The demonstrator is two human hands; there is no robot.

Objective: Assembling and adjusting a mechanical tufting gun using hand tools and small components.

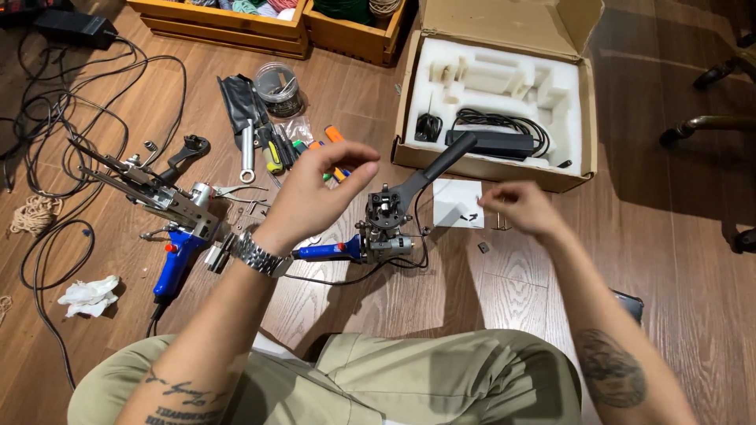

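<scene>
A blue-handled metal tufting gun (378, 228) stands on the wooden floor (512, 291) between loosely curled, empty hands, left hand (315, 193) and right hand (520, 208); behind, an open cardboard box (587, 110) holds white foam, a black power adapter (492, 142) and coiled cable.

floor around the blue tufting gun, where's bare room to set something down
Bare wood floor lies right of the right hand, below the cardboard box. A smaller patch sits between the crumpled tissue and the left knee. Crowded: around the tool pile and cables to the left.
</scene>
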